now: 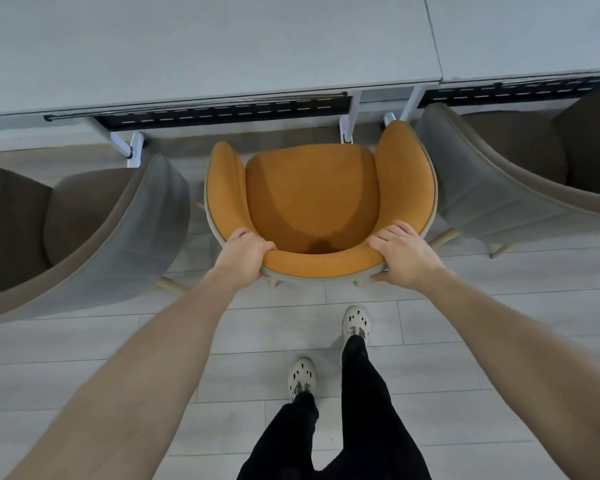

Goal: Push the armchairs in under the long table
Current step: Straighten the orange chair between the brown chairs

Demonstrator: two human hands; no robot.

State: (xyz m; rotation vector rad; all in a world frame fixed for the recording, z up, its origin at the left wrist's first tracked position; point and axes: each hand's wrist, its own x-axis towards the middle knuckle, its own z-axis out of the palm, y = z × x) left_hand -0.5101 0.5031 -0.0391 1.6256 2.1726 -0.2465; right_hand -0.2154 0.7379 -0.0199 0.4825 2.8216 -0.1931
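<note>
From the head camera, looking down: the orange chair (314, 202) stands on the floor (118, 348) facing the table (205, 46), its seat wholly out in the open. The tips of its two arms reach close to the table's near edge, beside the white table legs (350, 116). The left hand (245, 252) grips the left part of the chair's back rim, fingers curled over the orange padding inside and the thumb side on the grey outer shell. The right hand (400, 256) holds the right part of the same rim in like manner, fingers over the top and the thumb under the outer edge. Both hands are closed on the rim, arms stretched out forward.

A grey chair (94, 230) stands just left of the orange one, angled, with its brown seat turned to the left; its shell comes near the orange chair's left arm. Another grey chair (499, 188) stands just right, close to the orange chair's right arm, with its front partly under the table. Below, two pale shoes (356, 322) and black trousers (361, 410) show on the plank floor, the right foot ahead of the left.
</note>
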